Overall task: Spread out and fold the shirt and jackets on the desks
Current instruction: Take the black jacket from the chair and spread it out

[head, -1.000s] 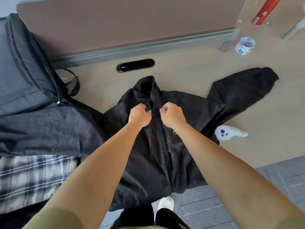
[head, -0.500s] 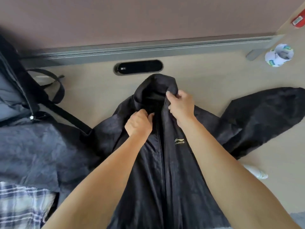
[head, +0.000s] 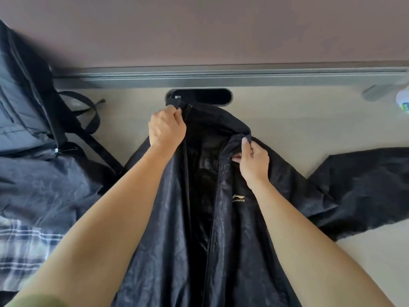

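A black zip jacket point(head: 239, 229) with a small gold chest logo lies front up on the light wooden desk point(head: 298, 129), its collar toward the back. My left hand point(head: 166, 127) grips the left collar edge near the cable slot. My right hand point(head: 254, 160) pinches the right front edge just below the collar. The front is pulled open between them and shows the dark lining. One sleeve point(head: 363, 187) stretches out to the right. A dark grey jacket point(head: 44, 189) lies crumpled at the left, over a plaid shirt point(head: 24, 249).
A black backpack point(head: 24, 103) with straps stands at the far left. A brown partition point(head: 221, 29) on a grey rail closes off the desk's back. A black cable slot point(head: 208, 96) sits behind the collar. A white cup point(head: 403, 100) shows at the right edge.
My hands climbed from the chest zip to the collar and moved apart, opening the jacket front. The view has moved closer to the desk and partition.
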`<state>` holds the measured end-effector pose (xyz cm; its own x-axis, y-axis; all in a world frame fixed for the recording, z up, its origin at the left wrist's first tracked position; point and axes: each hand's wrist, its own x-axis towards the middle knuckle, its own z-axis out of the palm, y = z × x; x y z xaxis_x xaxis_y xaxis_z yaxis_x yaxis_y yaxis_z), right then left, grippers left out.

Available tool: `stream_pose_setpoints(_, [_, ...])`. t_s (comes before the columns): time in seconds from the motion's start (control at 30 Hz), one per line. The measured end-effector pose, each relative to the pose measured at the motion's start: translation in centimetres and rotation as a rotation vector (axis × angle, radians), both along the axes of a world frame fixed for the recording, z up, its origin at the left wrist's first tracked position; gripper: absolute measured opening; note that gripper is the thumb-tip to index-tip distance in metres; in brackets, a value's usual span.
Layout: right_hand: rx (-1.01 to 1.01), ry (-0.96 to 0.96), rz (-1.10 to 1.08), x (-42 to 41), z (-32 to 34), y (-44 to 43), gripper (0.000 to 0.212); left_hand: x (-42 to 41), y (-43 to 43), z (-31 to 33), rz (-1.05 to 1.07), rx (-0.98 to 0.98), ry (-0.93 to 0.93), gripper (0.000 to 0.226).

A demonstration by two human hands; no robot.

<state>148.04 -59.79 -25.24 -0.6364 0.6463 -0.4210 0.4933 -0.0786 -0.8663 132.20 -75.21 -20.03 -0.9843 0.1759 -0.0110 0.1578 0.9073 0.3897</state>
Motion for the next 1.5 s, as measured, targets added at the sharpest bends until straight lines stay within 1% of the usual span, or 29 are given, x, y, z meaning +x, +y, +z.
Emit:
stream_pose_setpoints(0.1, [-0.025,0.019,-0.012,-0.2,-0.6,0.1,0.043,-0.1,0.1,-2.1,0.056,0.050,-0.101,0.030])
stream_pose_setpoints(0.17, [0.005,-0.003,-0.005,-0.2,-0.7,0.1,0.042,1.9,0.1,-3.3,-0.001,0.095,-0.136,0.027])
stream_pose_setpoints(0.23, [0.103,-0.050,0.024,-0.5,-0.3,-0.2,0.042,4.5,-0.2,-3.9,-0.067,0.157,-0.117,0.029])
stream_pose_setpoints(0.27, [0.156,-0.079,0.036,-0.7,0.1,-0.4,0.040,5.8,-0.7,-4.1,-0.100,0.133,-0.112,0.038])
stream_pose_setpoints(0.33, [0.240,-0.146,0.055,-1.6,1.1,-0.5,0.040,7.6,-2.2,-5.0,-0.193,-0.039,-0.146,0.061])
stream_pose_setpoints(0.4, [0.278,-0.165,0.056,-2.9,2.4,0.4,0.045,7.9,-4.1,-6.3,-0.266,-0.190,-0.185,0.072])
stream_pose_setpoints(0.47, [0.208,-0.104,-0.020,-5.1,4.3,2.0,0.045,7.3,-5.2,-7.1,-0.290,-0.273,-0.178,0.078])
stream_pose_setpoints(0.53, [0.008,-0.028,-0.165,-7.5,5.9,3.5,0.034,6.0,-5.2,-7.3,-0.310,-0.309,-0.175,0.082])
stream_pose_setpoints(0.57, [-0.071,-0.005,-0.192,-8.4,6.3,4.3,0.031,5.3,-5.0,-7.3,-0.318,-0.322,-0.175,0.084])
stream_pose_setpoints(0.6, [-0.068,-0.026,-0.169,-9.2,6.6,4.8,0.031,4.5,-4.7,-7.2,-0.317,-0.329,-0.181,0.086])
stream_pose_setpoints(0.63, [0.037,-0.098,-0.089,-9.8,6.3,5.2,0.030,3.8,-4.3,-7.1,-0.303,-0.328,-0.199,0.087])
stream_pose_setpoints(0.67, [0.174,-0.203,0.012,-9.8,6.1,5.1,0.024,3.3,-3.9,-6.9,-0.278,-0.312,-0.216,0.088])
stream_pose_setpoints(0.7, [0.323,-0.302,0.077,-9.4,5.6,4.5,0.023,3.0,-3.4,-6.5,-0.246,-0.279,-0.216,0.087])
stream_pose_setpoints(0.73, [0.459,-0.337,0.116,-8.7,5.3,3.4,0.034,3.0,-2.9,-6.2,-0.214,-0.242,-0.190,0.084])
stream_pose_setpoints(0.77, [0.609,-0.302,0.163,-7.7,4.6,1.9,0.039,3.0,-2.5,-5.8,-0.188,-0.223,-0.140,0.077])
stream_pose_setpoints(0.83, [0.910,-0.241,0.306,-6.1,3.7,-1.7,0.038,2.7,-1.5,-5.0,-0.165,-0.270,-0.047,0.059])
stream_pose_setpoints(0.87, [0.969,-0.265,0.398,-5.6,3.2,-3.1,0.039,2.4,-1.1,-4.6,-0.162,-0.311,-0.039,0.050])
stream_pose_setpoints(0.93, [0.948,-0.381,0.488,-4.9,1.6,-4.4,0.045,1.7,-0.5,-4.2,-0.168,-0.363,-0.102,0.041])
stream_pose_setpoints(0.97, [0.937,-0.417,0.478,-4.7,0.9,-4.4,0.045,1.4,-0.2,-4.1,-0.183,-0.386,-0.142,0.039])
stream_pose_setpoints(1.0, [0.947,-0.416,0.458,-4.4,0.2,-4.2,0.042,1.0,-0.1,-3.9,-0.200,-0.407,-0.172,0.036])
stream_pose_setpoints(1.07, [1.009,-0.357,0.405,-3.6,-1.0,-3.7,0.035,0.5,0.0,-3.3,-0.205,-0.414,-0.193,0.030])
stream_pose_setpoints(1.13, [1.025,-0.287,0.358,-3.0,-1.9,-3.2,0.032,0.1,-0.3,-2.7,-0.174,-0.355,-0.170,0.026])
stream_pose_setpoints(1.2, [1.013,-0.240,0.339,-2.9,-2.3,-2.9,0.034,0.0,-0.3,-2.0,-0.164,-0.246,-0.093,0.027])
stream_pose_setpoints(1.3, [1.022,-0.219,0.326,-2.8,-2.4,-2.9,0.038,0.6,1.4,-1.0,-0.219,0.016,0.174,0.025])
stream_pose_setpoints(1.33, [1.030,-0.207,0.321,-2.8,-2.5,-2.9,0.036,0.7,2.1,-1.2,-0.232,0.097,0.235,0.024])
stream_pose_setpoints(1.37, [1.040,-0.197,0.311,-2.8,-2.6,-2.8,0.033,0.9,2.5,-1.8,-0.243,0.147,0.257,0.025])
stream_pose_setpoints(1.4, [1.044,-0.200,0.305,-2.8,-2.6,-2.8,0.029,1.2,2.5,-2.9,-0.264,0.147,0.230,0.028])
stream_pose_setpoints(1.47, [1.040,-0.225,0.316,-3.0,-2.4,-2.8,0.022,2.4,1.4,-5.6,-0.324,0.033,0.107,0.036])
stream_pose_setpoints(1.5, [1.049,-0.234,0.329,-3.0,-2.4,-2.8,0.019,3.1,0.5,-6.8,-0.350,0.003,0.055,0.034])
